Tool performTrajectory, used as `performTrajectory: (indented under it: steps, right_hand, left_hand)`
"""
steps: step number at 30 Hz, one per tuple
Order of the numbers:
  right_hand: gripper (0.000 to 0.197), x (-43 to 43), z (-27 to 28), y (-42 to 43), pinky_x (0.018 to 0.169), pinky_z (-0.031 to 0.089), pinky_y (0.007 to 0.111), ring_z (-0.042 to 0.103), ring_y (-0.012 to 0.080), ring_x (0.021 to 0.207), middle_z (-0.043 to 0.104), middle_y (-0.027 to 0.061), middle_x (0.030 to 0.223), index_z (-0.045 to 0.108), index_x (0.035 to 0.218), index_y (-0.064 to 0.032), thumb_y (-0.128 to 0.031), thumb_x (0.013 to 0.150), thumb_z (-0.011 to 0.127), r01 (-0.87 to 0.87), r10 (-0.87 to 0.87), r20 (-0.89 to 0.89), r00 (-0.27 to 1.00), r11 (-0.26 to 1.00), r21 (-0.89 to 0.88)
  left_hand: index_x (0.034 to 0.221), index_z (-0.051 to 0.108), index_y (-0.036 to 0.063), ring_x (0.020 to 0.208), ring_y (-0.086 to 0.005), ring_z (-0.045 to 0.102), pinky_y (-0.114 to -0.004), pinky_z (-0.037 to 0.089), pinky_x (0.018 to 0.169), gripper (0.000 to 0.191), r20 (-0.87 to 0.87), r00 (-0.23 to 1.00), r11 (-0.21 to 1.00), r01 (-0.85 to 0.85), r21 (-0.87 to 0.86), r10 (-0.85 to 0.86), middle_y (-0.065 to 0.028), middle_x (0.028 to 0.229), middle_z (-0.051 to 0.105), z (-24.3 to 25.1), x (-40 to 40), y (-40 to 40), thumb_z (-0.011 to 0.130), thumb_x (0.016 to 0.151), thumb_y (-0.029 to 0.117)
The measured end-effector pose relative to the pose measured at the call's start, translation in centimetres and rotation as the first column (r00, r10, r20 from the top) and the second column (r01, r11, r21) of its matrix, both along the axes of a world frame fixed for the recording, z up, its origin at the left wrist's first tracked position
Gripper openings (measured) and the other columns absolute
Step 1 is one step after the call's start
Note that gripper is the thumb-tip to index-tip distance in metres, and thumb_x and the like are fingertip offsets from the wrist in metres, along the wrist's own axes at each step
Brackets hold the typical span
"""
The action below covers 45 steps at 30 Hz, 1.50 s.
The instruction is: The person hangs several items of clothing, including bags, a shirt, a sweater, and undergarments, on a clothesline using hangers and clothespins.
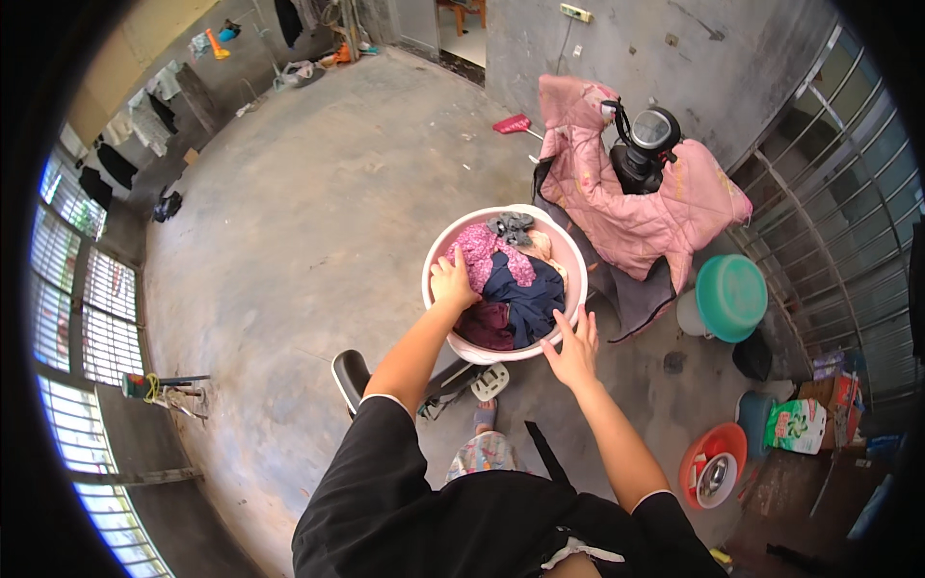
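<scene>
A pale pink plastic basin [576, 253] full of crumpled cloth stands in front of me. In it lie a pink patterned cloth [473, 249], a navy garment [531, 300], a maroon cloth [488, 325], a grey cloth [511, 227] and a cream cloth. My left hand [453, 280] lies over the basin's left rim, fingers spread against the pink and maroon cloth. My right hand [576, 347] is at the lower right rim with fingers apart; whether it presses on the rim I cannot tell. Below the basin, part of a scooter seat [350, 376] shows.
A scooter with a pink quilted cover [614, 209] stands beyond the basin. To the right are a green basin [731, 298], an orange basin [741, 441] holding a smaller bowl, and a detergent bag [795, 426]. A red fly swatter [512, 124] lies near the wall. Clothes hang at the far left.
</scene>
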State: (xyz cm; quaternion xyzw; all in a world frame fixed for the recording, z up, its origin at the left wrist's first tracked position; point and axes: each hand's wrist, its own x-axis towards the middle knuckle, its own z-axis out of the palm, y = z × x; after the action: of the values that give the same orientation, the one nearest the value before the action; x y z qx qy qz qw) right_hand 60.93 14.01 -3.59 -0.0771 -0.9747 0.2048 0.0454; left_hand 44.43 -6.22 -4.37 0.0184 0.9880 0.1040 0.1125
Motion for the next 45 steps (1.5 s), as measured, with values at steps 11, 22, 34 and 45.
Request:
performTrajectory:
  steps: [11,22,34,45]
  right_hand:
    - [0.045,-1.6,-5.7,-2.6,0.1,0.035,0.048,0.033,0.0463,0.121,0.02,0.0244,0.143,0.05,0.12,-0.0002,-0.009,0.078,0.059,0.072,-0.087,-0.071,0.994,0.979,-0.19]
    - [0.038,-1.4,-4.9,-2.8,0.102,0.025,0.055,0.027,0.041,0.129,0.026,0.0105,0.145,0.057,0.113,-0.0132,-0.018,0.076,0.064,0.214,-0.216,-0.009,0.976,0.974,-0.074]
    - [0.095,2.8,12.6,1.3,0.106,0.029,0.038,0.034,0.0229,0.128,0.03,0.0084,0.143,0.012,0.146,-0.0136,-0.038,0.077,0.071,-0.414,-0.199,-0.364,0.91,-0.37,-0.832]
    - [0.038,20.5,15.4,13.9,0.089,0.048,0.039,0.059,0.0258,0.1,0.059,0.0139,0.111,0.052,0.117,-0.0007,-0.015,0.084,0.061,-0.379,-0.731,-0.172,0.66,-0.126,-0.917]
  left_hand:
    - [0.112,0.06,0.006,0.092,-0.032,0.063,-0.039,0.049,0.083,0.06,-0.021,0.997,0.911,-0.057,0.408,0.072,-0.0193,0.097,0.065,1.8,-3.7,-3.6,0.074,0.058,0.026]
    - [0.116,0.052,-0.0061,0.092,-0.0177,0.059,-0.03,0.045,0.085,0.051,0.29,0.935,-0.059,-0.308,0.95,-0.203,-0.0106,0.102,0.062,13.1,3.5,-7.3,0.057,0.064,-0.002]
    - [0.124,0.046,-0.0019,0.102,-0.033,0.059,-0.046,0.047,0.092,0.06,0.298,0.491,-0.293,-0.803,0.518,-0.819,-0.0195,0.115,0.057,15.5,12.6,6.2,0.055,0.067,0.016]
    - [0.125,0.047,0.0054,0.116,-0.0234,0.049,-0.041,0.036,0.1,0.056,0.303,0.31,0.019,-0.67,0.742,-0.901,-0.0094,0.125,0.053,11.4,23.8,19.0,0.056,0.086,0.044]
